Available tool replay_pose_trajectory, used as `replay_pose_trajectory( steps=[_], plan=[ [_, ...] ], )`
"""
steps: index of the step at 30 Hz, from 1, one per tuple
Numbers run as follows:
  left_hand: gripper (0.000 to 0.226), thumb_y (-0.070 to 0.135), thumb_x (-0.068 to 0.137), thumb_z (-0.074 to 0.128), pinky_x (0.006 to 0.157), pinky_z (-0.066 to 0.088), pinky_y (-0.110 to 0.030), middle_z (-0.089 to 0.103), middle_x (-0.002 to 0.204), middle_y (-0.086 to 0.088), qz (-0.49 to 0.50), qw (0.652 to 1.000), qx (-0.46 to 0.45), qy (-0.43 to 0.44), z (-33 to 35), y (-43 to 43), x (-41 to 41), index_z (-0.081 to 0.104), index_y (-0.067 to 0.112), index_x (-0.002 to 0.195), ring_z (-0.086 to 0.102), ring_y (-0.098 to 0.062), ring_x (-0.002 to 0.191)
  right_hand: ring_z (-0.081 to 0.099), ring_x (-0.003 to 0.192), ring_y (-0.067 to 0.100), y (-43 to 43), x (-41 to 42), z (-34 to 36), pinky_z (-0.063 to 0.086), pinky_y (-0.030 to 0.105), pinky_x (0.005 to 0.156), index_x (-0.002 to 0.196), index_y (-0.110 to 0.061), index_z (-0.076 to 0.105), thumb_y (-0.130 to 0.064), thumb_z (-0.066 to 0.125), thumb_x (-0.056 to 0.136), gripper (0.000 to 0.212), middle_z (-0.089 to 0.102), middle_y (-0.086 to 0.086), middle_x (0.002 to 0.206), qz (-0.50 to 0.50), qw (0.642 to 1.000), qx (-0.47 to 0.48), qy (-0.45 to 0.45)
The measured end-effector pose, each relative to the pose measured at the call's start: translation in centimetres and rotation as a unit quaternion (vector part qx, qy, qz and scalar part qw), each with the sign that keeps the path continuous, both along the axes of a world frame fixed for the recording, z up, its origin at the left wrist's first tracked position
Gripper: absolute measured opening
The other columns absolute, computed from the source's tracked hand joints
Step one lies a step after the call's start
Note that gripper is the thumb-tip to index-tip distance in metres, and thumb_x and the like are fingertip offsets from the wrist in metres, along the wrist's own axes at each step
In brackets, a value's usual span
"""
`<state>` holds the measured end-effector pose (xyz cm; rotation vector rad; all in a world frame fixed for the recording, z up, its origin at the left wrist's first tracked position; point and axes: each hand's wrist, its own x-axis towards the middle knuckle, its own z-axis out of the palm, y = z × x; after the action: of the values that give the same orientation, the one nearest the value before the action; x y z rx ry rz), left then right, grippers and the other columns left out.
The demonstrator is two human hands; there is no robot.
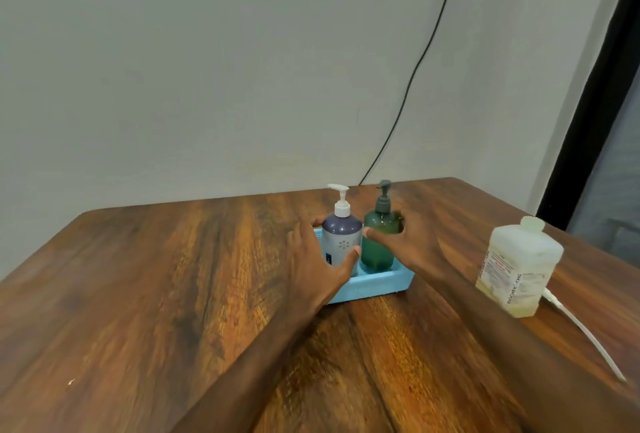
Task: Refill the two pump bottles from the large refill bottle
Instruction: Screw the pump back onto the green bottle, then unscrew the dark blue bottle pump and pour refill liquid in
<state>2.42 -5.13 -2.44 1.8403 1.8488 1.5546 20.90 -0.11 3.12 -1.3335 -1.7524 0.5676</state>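
Two pump bottles stand upright side by side in a light blue tray (388, 285) at the far middle of the wooden table (156, 294). The purple bottle (341, 235) has a white pump, and my left hand (317, 259) wraps round it, thumb on its front. The green bottle (379, 242) has a dark pump, and my right hand (410, 238) curls round its right side with the thumb across its front. The large translucent refill bottle (517, 268) stands capped to the right, apart from both hands.
A white cable (585, 328) lies on the table behind the refill bottle, running to the right edge. A black cord (415, 69) hangs down the wall behind the tray. A dark door frame (599, 103) stands at the right.
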Motion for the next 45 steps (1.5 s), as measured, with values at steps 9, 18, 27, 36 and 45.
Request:
replay_pose_trajectory(
  steps=[9,18,27,36,45],
  plan=[
    [0.078,0.055,0.071,0.073,0.101,0.048,-0.035,0.053,0.133,0.005,0.0,1.0,-0.004,-0.01,-0.2,-0.2,0.0,0.043,0.026,0.136,0.051,-0.016,0.12,0.057,0.105,0.015,-1.0,-0.6,-0.7,0.044,0.028,0.087,0.128,-0.015,0.055,-0.035,0.087,0.076,0.065,0.063,0.003,0.124,-0.038,0.997,-0.011,-0.069],
    [0.036,0.036,0.087,0.058,0.097,0.055,-0.05,0.058,0.123,0.006,0.023,0.987,0.061,-0.148,-0.8,-1.0,0.4,0.047,0.038,0.122,0.059,-0.019,0.115,0.064,0.085,0.006,-7.0,-1.8,2.1,0.056,0.017,0.074,0.108,-0.027,0.066,-0.025,0.077,0.087,0.024,0.067,-0.012,0.101,-0.016,0.982,0.17,-0.081],
    [0.03,0.025,0.099,0.056,0.083,0.048,-0.008,0.063,0.12,-0.001,-0.008,0.98,0.082,-0.183,-0.6,-1.7,0.7,0.056,0.013,0.127,0.061,-0.005,0.105,0.062,0.092,0.019,-1.9,-6.6,2.4,0.05,0.032,0.075,0.112,-0.017,0.058,-0.042,0.084,0.073,0.053,0.064,-0.001,0.104,0.044,0.977,0.096,-0.188],
    [0.032,0.042,0.105,0.039,0.076,0.056,-0.033,0.066,0.107,0.006,-0.014,0.965,0.11,-0.236,0.1,-2.2,1.0,0.059,0.021,0.118,0.066,-0.01,0.096,0.057,0.09,0.004,-5.6,-3.9,7.2,0.046,0.013,0.071,0.12,-0.023,0.062,-0.05,0.089,0.067,0.065,0.062,-0.015,0.105,0.029,0.983,0.151,-0.102],
    [0.03,0.059,0.106,0.034,0.085,0.057,-0.053,0.059,0.115,0.0,0.002,0.987,0.123,-0.105,1.5,-4.2,2.6,0.051,0.036,0.114,0.063,-0.029,0.107,0.065,0.095,0.007,-11.5,4.3,10.4,0.047,0.007,0.071,0.118,-0.03,0.062,-0.063,0.083,0.069,0.063,0.068,-0.013,0.111,0.026,0.99,0.093,-0.103]
  ],
)
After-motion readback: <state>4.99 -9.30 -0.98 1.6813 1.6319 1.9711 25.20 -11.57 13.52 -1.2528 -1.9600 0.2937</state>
